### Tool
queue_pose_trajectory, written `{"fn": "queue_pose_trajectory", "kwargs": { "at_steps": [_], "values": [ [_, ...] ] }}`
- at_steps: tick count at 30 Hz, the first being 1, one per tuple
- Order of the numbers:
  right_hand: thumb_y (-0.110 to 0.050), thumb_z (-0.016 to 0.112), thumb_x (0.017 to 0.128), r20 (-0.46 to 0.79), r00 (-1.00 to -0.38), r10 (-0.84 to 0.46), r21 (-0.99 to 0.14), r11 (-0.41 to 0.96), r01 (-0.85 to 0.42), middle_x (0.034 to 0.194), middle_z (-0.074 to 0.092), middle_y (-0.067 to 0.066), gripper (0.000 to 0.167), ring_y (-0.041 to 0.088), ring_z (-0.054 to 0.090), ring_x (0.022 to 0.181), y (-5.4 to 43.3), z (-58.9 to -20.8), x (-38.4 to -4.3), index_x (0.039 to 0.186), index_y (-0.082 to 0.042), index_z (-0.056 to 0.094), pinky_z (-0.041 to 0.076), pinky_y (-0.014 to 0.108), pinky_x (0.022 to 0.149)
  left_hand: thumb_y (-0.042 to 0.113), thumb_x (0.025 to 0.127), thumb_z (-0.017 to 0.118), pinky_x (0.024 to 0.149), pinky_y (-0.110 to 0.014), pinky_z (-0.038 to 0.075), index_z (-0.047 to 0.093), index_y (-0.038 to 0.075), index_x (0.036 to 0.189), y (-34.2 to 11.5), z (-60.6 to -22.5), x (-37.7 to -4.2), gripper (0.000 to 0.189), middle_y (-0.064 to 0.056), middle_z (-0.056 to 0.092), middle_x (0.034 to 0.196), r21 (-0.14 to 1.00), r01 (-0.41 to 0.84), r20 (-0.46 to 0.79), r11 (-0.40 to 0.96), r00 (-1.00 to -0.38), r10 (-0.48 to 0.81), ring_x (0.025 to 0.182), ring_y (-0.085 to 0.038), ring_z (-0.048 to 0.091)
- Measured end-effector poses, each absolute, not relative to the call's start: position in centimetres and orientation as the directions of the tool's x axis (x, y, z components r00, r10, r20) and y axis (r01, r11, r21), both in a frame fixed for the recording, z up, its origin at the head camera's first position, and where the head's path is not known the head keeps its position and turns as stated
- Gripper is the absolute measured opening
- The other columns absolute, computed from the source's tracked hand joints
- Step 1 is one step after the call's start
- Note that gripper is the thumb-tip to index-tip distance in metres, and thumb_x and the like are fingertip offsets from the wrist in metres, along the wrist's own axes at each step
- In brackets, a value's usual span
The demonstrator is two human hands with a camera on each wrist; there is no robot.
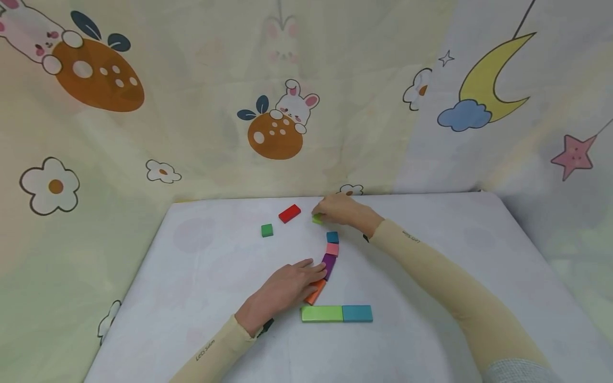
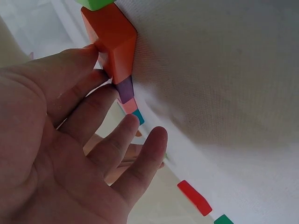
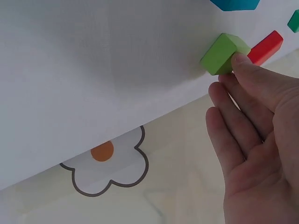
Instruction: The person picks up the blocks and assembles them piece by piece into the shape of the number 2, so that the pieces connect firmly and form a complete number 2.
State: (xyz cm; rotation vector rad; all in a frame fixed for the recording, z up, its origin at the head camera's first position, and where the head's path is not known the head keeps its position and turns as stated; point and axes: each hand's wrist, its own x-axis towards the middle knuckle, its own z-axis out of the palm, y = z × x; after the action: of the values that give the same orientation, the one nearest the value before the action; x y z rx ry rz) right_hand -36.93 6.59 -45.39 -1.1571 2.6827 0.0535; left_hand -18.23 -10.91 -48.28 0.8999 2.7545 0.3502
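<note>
My left hand [image 1: 289,287] lies against the row's left side, thumb touching the orange block [image 2: 112,42] and fingertips at the purple block [image 1: 329,266]. Its fingers stretch along the row, hiding part of the orange block in the head view. Past the purple one, a pink block [image 1: 332,249] and a blue block [image 1: 332,238] carry the curved row toward the back. At the table's far side my right hand [image 1: 342,210] pinches a small light green block [image 3: 225,53] between thumb and fingertips. A red block [image 1: 289,214] lies to the left of it.
A long light green block [image 1: 322,314] and a teal block [image 1: 357,314] lie end to end at the row's near end. Left of the red block is a small green block [image 1: 266,230]. Behind the white table [image 1: 191,298] hangs a printed cloth [image 1: 201,106].
</note>
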Motion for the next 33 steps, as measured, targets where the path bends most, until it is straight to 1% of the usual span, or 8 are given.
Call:
{"fn": "queue_pose_trajectory", "kwargs": {
  "at_steps": [5, 9, 15, 21, 23, 27, 29, 33],
  "values": [
    [-0.021, 0.068, 0.097, -0.239, -0.679, -0.694, -0.082, 0.711, -0.699, 0.125, 0.073, 0.003, 0.033, 0.022, 0.068, 0.112, 6.7, -45.3, -37.0, 0.130, -0.018, 0.070, 0.056, 0.036, 0.097, 0.033, 0.097, 0.067, 0.105, -0.042, 0.052, 0.054, 0.025, 0.146, -10.9, -48.4, -18.3, 0.051, 0.008, 0.052, 0.152, 0.299, 0.544, -0.140, 0.784, -0.788, 0.600, 0.144, -0.025, 0.046],
    [-0.023, 0.069, 0.096, -0.245, -0.692, -0.680, -0.092, 0.726, -0.681, 0.125, 0.073, 0.002, 0.034, 0.022, 0.067, 0.113, 6.9, -45.4, -37.1, 0.130, -0.016, 0.070, 0.055, 0.036, 0.100, 0.032, 0.097, 0.067, 0.104, -0.043, 0.052, 0.054, 0.024, 0.145, -10.9, -48.4, -18.3, 0.051, 0.007, 0.052, 0.151, 0.303, 0.544, -0.137, 0.783, -0.788, 0.600, 0.144, -0.025, 0.046],
    [-0.022, 0.069, 0.096, -0.234, -0.710, -0.664, -0.098, 0.742, -0.663, 0.123, 0.073, 0.003, 0.032, 0.021, 0.067, 0.109, 7.3, -45.5, -36.9, 0.128, -0.015, 0.071, 0.055, 0.036, 0.099, 0.032, 0.097, 0.067, 0.104, -0.042, 0.053, 0.055, 0.024, 0.145, -10.9, -48.4, -18.3, 0.050, 0.007, 0.053, 0.151, 0.301, 0.550, -0.126, 0.779, -0.787, 0.604, 0.143, -0.025, 0.047],
    [-0.021, 0.067, 0.098, -0.198, -0.716, -0.670, -0.072, 0.738, -0.671, 0.119, 0.075, 0.004, 0.026, 0.020, 0.069, 0.105, 7.6, -45.6, -36.3, 0.122, -0.013, 0.074, 0.056, 0.036, 0.097, 0.031, 0.097, 0.067, 0.104, -0.041, 0.053, 0.056, 0.022, 0.144, -10.9, -48.4, -18.3, 0.049, 0.007, 0.053, 0.151, 0.294, 0.558, -0.118, 0.776, -0.784, 0.609, 0.143, -0.025, 0.047],
    [-0.021, 0.066, 0.098, -0.181, -0.723, -0.667, -0.053, 0.741, -0.670, 0.116, 0.075, 0.003, 0.024, 0.018, 0.069, 0.102, 7.7, -45.8, -36.2, 0.119, -0.013, 0.075, 0.056, 0.035, 0.095, 0.031, 0.097, 0.067, 0.104, -0.040, 0.053, 0.056, 0.022, 0.144, -10.9, -48.4, -18.3, 0.049, 0.006, 0.053, 0.151, 0.295, 0.558, -0.117, 0.776, -0.784, 0.609, 0.143, -0.025, 0.047],
    [-0.022, 0.065, 0.099, -0.166, -0.744, -0.647, -0.043, 0.758, -0.650, 0.109, 0.076, 0.001, 0.021, 0.014, 0.066, 0.089, 7.9, -46.0, -35.8, 0.115, -0.014, 0.076, 0.056, 0.033, 0.085, 0.031, 0.097, 0.067, 0.104, -0.040, 0.053, 0.056, 0.022, 0.145, -10.9, -48.4, -18.2, 0.050, 0.007, 0.053, 0.151, 0.295, 0.555, -0.121, 0.778, -0.785, 0.607, 0.143, -0.025, 0.047],
    [-0.021, 0.065, 0.099, -0.172, -0.757, -0.630, -0.056, 0.774, -0.631, 0.108, 0.076, 0.000, 0.021, 0.014, 0.063, 0.086, 8.0, -46.1, -35.6, 0.115, -0.014, 0.076, 0.056, 0.033, 0.082, 0.031, 0.097, 0.067, 0.105, -0.040, 0.052, 0.055, 0.023, 0.145, -10.9, -48.5, -18.2, 0.050, 0.007, 0.053, 0.151, 0.295, 0.555, -0.123, 0.778, -0.786, 0.606, 0.143, -0.025, 0.047],
    [-0.023, 0.064, 0.099, -0.195, -0.785, -0.588, -0.087, 0.807, -0.584, 0.112, 0.076, 0.002, 0.025, 0.016, 0.062, 0.089, 8.1, -46.1, -35.1, 0.119, -0.013, 0.075, 0.056, 0.034, 0.085, 0.031, 0.097, 0.067, 0.106, -0.040, 0.051, 0.055, 0.022, 0.145, -10.9, -48.4, -18.2, 0.050, 0.007, 0.053, 0.151, 0.302, 0.551, -0.120, 0.778, -0.787, 0.605, 0.143, -0.025, 0.047]
  ]
}}
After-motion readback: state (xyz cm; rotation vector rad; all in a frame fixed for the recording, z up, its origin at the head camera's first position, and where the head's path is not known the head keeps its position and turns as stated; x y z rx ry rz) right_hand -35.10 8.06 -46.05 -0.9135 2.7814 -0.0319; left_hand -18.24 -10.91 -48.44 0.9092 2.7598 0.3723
